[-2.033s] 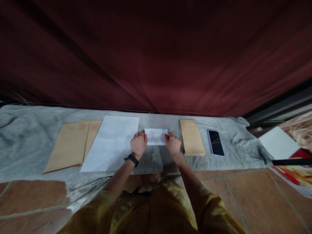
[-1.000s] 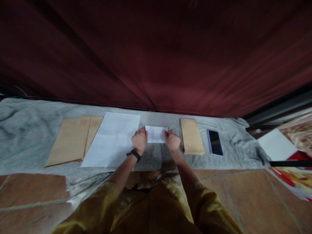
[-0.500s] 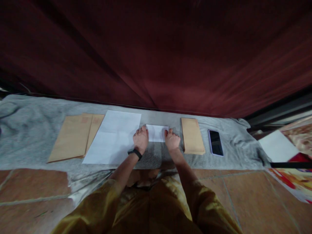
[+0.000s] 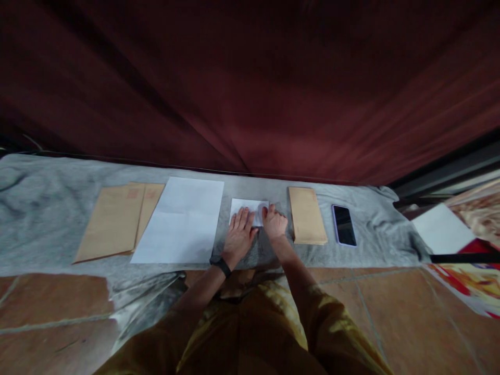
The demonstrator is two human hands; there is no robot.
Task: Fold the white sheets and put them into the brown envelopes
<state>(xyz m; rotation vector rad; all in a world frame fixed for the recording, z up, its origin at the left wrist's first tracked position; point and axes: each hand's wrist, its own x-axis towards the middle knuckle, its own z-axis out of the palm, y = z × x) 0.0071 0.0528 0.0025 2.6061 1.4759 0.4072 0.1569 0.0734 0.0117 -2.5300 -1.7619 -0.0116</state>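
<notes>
A small folded sheet of white paper (image 4: 250,203) lies on the grey cloth in front of me. My left hand (image 4: 239,235) rests flat on its lower left part, fingers stretched out and pointing away from me. At the paper's right edge is my right hand (image 4: 275,223), its fingers curled with the thumb against the sheet. Left of my hands lies a larger white sheet (image 4: 179,219), partly over brown envelopes (image 4: 111,221). To the right sits a stack of narrow brown envelopes (image 4: 308,216).
A phone (image 4: 344,225) lies right of the envelope stack. The grey cloth (image 4: 375,224) covers a long low surface, with a dark red curtain (image 4: 250,94) hanging behind it. Tiled floor (image 4: 351,302) shows in front. Printed packaging (image 4: 469,284) sits at the far right.
My left hand has moved from the left edge of the folded paper onto its face and spread flat. My right hand stays at the right edge.
</notes>
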